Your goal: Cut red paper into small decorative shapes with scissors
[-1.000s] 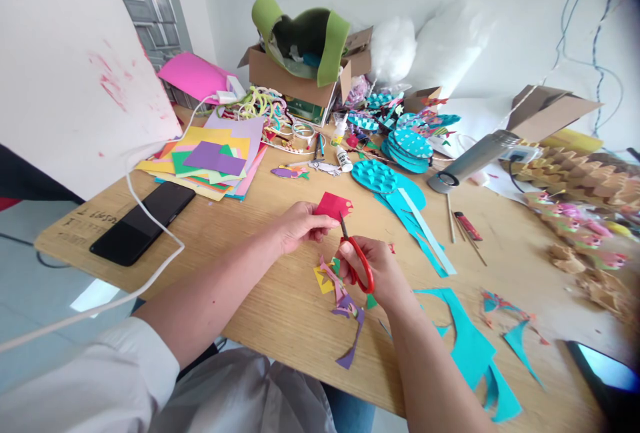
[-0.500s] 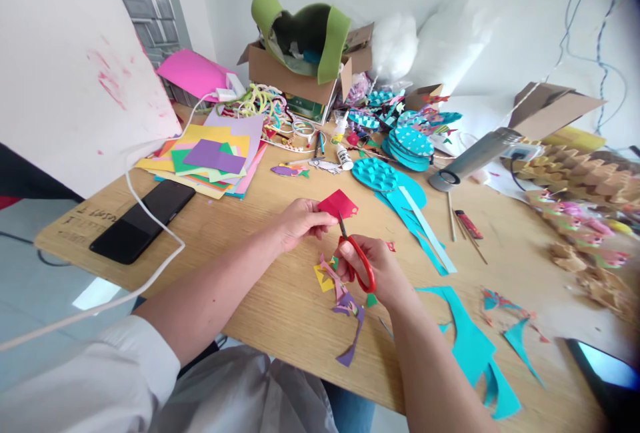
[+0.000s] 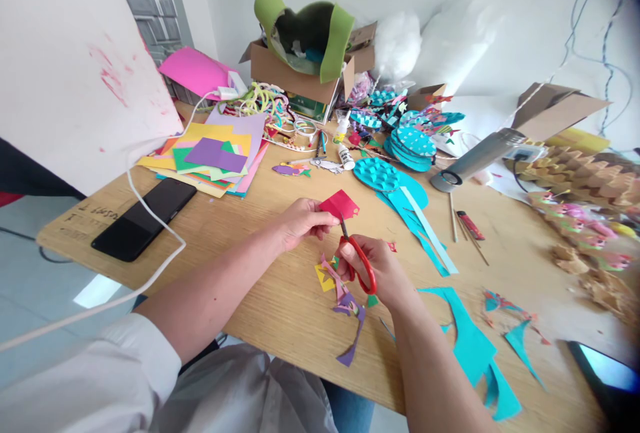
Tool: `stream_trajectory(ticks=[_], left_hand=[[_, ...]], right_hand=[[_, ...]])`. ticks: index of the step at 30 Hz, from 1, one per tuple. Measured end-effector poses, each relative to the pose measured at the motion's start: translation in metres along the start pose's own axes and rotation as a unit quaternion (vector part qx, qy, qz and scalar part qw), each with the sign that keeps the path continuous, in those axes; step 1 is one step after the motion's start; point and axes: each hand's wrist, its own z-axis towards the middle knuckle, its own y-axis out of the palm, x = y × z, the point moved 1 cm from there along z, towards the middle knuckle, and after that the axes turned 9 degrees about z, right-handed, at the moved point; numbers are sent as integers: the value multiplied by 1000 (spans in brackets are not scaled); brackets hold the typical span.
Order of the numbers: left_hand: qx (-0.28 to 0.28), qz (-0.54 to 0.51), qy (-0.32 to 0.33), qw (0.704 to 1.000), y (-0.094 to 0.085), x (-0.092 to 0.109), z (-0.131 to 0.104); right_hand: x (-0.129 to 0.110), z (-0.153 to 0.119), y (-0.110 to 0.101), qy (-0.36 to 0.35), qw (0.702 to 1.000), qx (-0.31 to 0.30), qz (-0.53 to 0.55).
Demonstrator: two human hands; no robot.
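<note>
Between thumb and fingers, my left hand (image 3: 306, 223) pinches a small piece of red paper (image 3: 339, 203) by its left side, above the table. My right hand (image 3: 377, 265) is closed round the red handles of a pair of scissors (image 3: 367, 266). The blades reach up to the lower edge of the red paper, and their tips meet it. Below the hands lie paper scraps: a yellow one (image 3: 325, 278), a pink strip and a curled purple strip (image 3: 356, 336).
Coloured paper sheets (image 3: 205, 156) and a black phone (image 3: 145, 218) lie left. Turquoise offcuts (image 3: 467, 336) spread at right, near a metal flask (image 3: 477, 159). A white cable (image 3: 160, 219) crosses the left side. Glue bottles (image 3: 345, 156) and a cardboard box (image 3: 295, 73) stand behind.
Both hands keep nearly the same place on the red paper and scissors. The scissor blades look a little more closed. The whole view has shifted slightly.
</note>
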Motion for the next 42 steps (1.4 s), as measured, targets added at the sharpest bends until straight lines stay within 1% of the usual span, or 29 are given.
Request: stream_trajectory(ticks=[8, 34, 42], left_hand=[[3, -5, 0, 1000, 1, 1, -1], [-1, -15, -9, 1000, 1, 0, 0], [-3, -22, -7, 1000, 0, -3, 1]], right_hand=[[0, 0, 0, 13, 1000, 18, -3], [-1, -1, 1, -6, 1000, 10, -8], [1, -1, 0, 5, 1000, 14, -4]])
